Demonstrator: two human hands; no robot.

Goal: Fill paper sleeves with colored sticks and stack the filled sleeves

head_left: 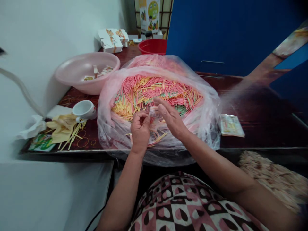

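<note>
A large clear plastic bag [209, 128] stands on the table, its mouth spread wide. Inside it lie a great many thin pink, yellow and green sticks [156, 86]. Over the bag's near edge, my left hand [141, 130] is closed in a pinch on a small clear plastic packet [153, 111] with printed edges. My right hand [169, 118] is beside the packet, fingers stretched out and pointing away from me; whether its fingertips touch the packet I cannot tell. Beneath my hands, more clear packets [154, 133] and a few loose sticks rest on the bag's plastic.
At the left are a pink basin [79, 67] with small packets in it, a white cup [84, 109], a yellow cloth [63, 125] and loose yellow sticks [72, 136]. A flat packet [232, 125] lies right of the bag. Behind stand a red basin [154, 47] and a blue panel [216, 35].
</note>
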